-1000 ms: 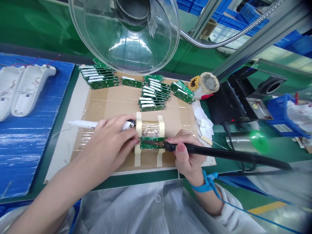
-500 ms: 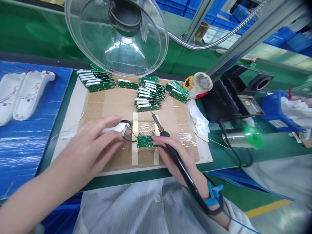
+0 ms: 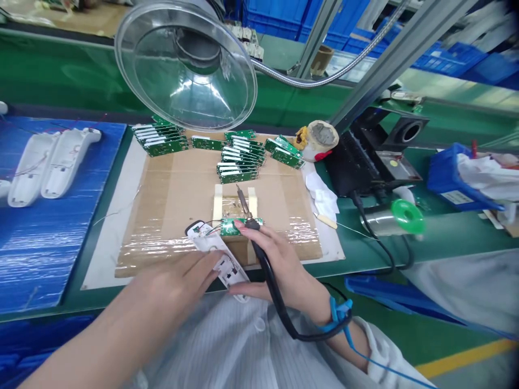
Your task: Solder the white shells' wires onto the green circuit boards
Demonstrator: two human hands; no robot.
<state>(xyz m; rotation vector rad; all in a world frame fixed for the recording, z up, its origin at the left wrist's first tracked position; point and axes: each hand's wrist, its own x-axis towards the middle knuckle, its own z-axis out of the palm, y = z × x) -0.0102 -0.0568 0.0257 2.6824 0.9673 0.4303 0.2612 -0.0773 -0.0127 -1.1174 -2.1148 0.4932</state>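
My left hand, slightly blurred, is closed on a long white plastic housing that slants down to the right, its open inside facing up. Thin wires run from the housing's black-tipped end to a green circuit board lying on the cardboard. My right hand grips a soldering iron, its metal tip pointing up and away above the board. A finger of that hand is at the board, while its thumb reaches the lower end of the housing. A blue strap circles the right wrist.
Several green boards stand in rows on the cardboard. A clear lamp-like hood hangs above. White housings lie on a blue sheet at left. Right: a tip-cleaner pot, white cloth, black soldering station and green-ended spool.
The white housing has swung from left of the board to below it, slanting with its inside up. My left hand moved right and down. The iron stays in my right hand; the view shifted slightly.
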